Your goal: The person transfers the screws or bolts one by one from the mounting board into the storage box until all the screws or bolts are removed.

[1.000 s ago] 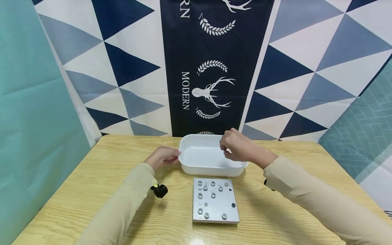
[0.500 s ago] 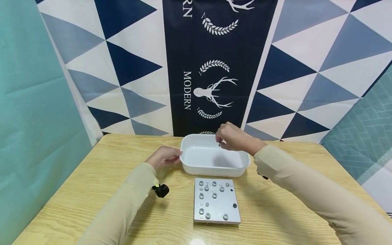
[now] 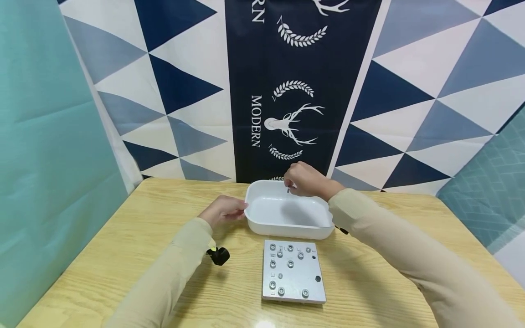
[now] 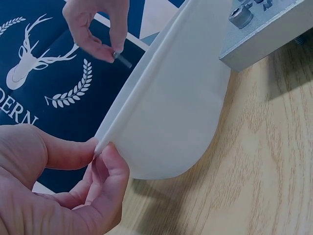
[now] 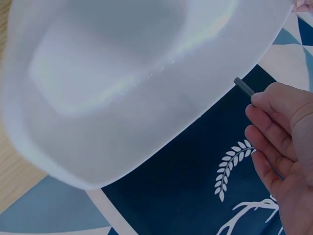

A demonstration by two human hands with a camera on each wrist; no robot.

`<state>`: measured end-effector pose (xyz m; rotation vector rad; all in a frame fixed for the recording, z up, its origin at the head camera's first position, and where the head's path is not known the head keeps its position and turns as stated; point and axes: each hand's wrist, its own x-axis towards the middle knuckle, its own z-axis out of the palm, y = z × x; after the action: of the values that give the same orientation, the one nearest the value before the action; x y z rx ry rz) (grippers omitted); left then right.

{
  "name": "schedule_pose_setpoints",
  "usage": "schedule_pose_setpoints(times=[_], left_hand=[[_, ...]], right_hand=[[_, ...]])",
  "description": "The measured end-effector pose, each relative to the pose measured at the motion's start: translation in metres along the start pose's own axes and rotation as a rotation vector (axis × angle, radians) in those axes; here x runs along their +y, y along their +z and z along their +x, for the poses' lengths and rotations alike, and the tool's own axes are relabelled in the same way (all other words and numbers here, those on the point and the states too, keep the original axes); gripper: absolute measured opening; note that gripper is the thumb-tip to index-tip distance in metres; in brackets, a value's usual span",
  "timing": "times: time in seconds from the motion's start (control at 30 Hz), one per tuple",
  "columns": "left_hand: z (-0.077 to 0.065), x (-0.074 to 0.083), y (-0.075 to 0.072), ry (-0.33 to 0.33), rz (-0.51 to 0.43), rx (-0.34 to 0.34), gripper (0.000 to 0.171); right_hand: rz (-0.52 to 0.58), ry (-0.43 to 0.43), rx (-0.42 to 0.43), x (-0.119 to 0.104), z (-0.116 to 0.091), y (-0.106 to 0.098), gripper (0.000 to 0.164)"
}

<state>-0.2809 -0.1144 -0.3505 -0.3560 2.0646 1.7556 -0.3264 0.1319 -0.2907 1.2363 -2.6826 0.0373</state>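
Observation:
My left hand (image 3: 224,209) pinches the left rim of a white plastic tub (image 3: 289,231) between thumb and fingers, as the left wrist view shows up close. Over the back part of the tub is my right hand (image 3: 306,179), holding a small threaded bolt (image 5: 244,87) by one end between thumb and fingertips. The bolt's threaded end points down toward the tub and overlaps its rim in the right wrist view. In front of the tub lies a square metal block (image 3: 293,278) with several socket-head bolts (image 4: 241,17) set in its top.
Everything stands on a light wood table (image 3: 164,218). A patterned cloth backdrop (image 3: 283,91) hangs close behind the tub, and a teal cloth (image 3: 53,159) hangs at the left. A black wrist device (image 3: 218,256) sits below my left sleeve.
My right hand has moved left and slightly back over the tub, and the bolt has come into sight beneath its fingers. My left hand keeps its hold on the rim.

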Motion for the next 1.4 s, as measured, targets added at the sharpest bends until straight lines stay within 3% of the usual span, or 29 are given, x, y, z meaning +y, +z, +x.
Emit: schedule_pose_setpoints(times=[0.33, 1.03, 1.17, 1.4], left_hand=[[0.001, 0.002, 0.002, -0.036, -0.027, -0.01, 0.03], [-0.005, 0.0, 0.007, -0.033, -0.027, -0.023, 0.029], [-0.004, -0.001, 0.006, -0.034, -0.033, -0.014, 0.029], [-0.004, -0.002, 0.003, -0.015, -0.027, 0.011, 0.028]], right_hand=[[0.03, 0.069, -0.034, 0.002, 0.007, 0.008, 0.012], [0.062, 0.068, -0.081, 0.005, 0.015, 0.012, 0.016], [0.076, 0.083, -0.1, 0.005, 0.013, 0.012, 0.023], [0.065, 0.037, -0.051, -0.002, -0.007, 0.008, 0.023]])
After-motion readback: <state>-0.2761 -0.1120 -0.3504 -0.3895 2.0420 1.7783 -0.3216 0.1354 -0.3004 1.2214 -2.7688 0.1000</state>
